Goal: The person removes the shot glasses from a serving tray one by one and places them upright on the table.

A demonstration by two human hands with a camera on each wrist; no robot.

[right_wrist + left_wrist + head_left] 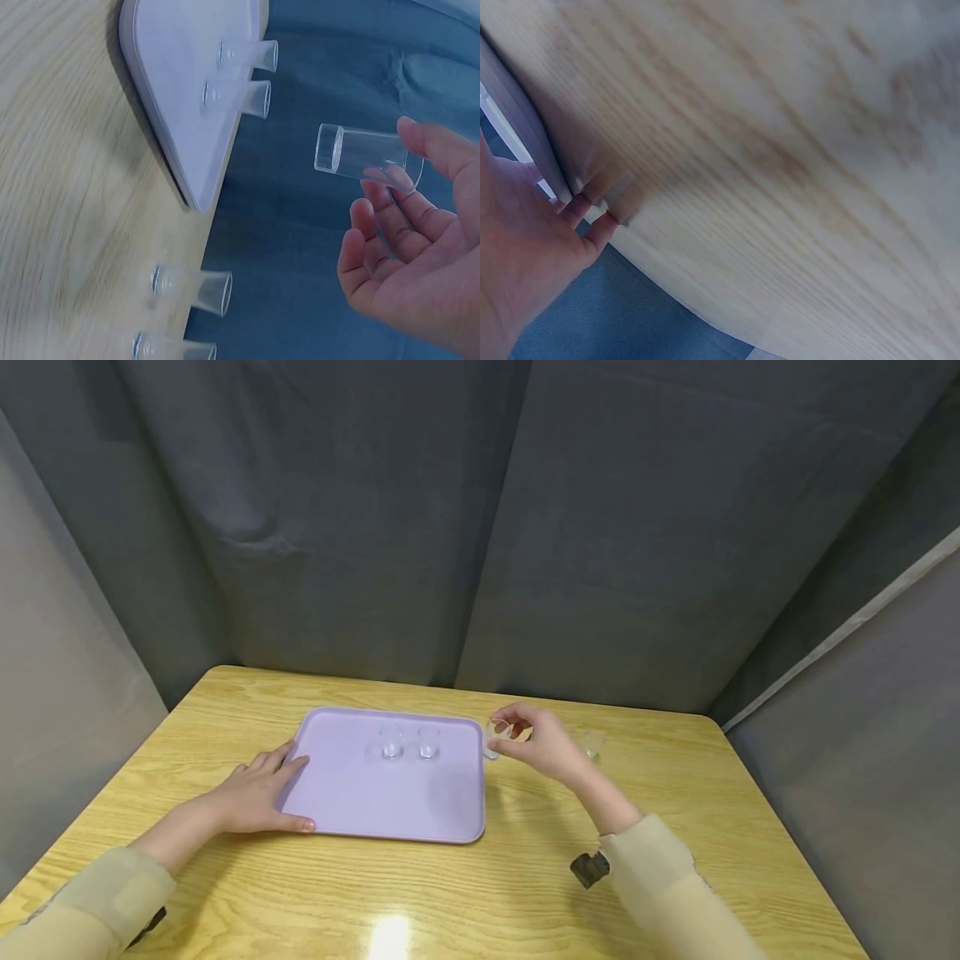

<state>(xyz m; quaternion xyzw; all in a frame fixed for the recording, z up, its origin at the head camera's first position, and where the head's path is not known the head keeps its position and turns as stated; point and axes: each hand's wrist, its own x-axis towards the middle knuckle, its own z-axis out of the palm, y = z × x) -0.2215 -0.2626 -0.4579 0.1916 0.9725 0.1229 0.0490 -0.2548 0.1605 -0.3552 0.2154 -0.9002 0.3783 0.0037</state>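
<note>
My right hand (536, 743) pinches a small clear shot glass (360, 154) near its rim, between thumb and fingertips. The glass is upright and held up beside the right edge of a lilac tray (375, 802). Two similar shot glasses (392, 745) stand side by side on the tray, toward its far right part. My left hand (251, 793) rests with spread fingers at the tray's left side, thumb over the near left corner. In the left wrist view its fingertips (604, 223) touch the tabletop beside the tray's edge.
Two more shot glasses (191, 289) stand on the wooden table (315, 893) to the right of the tray; in the head view, a glass (592, 743) shows just beyond my right wrist. Dark grey curtains (360, 527) hang behind the table and along its sides.
</note>
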